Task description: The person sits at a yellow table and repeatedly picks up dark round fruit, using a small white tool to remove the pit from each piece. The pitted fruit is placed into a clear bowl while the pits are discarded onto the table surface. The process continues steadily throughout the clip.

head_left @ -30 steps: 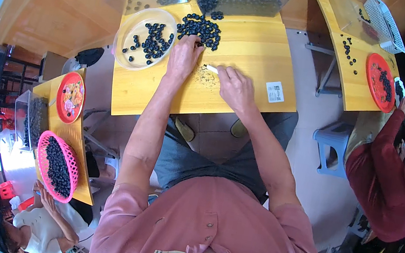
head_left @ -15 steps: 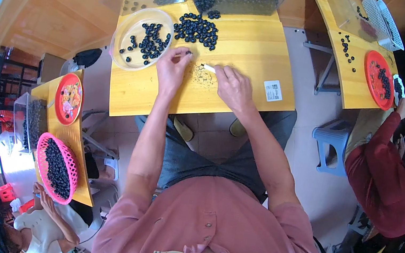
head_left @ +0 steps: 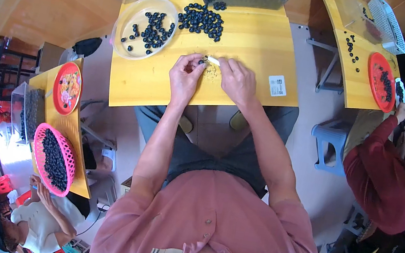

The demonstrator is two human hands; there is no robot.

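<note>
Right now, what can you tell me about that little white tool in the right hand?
The white tool is slim and straight, perhaps plastic. Only a short length shows; the right hand grips it and hides the rest. It is held over the yellow table, its visible end pointing left toward a dark bead in the left hand. Whether it touches the bead is too small to tell.

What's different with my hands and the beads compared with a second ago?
Your left hand has left the bead pile, moving toward you and rightward, and now pinches a dark bead close to the tip of the white tool. Your right hand still grips that tool, about where it was; the pile and round clear tray stayed put.
</note>
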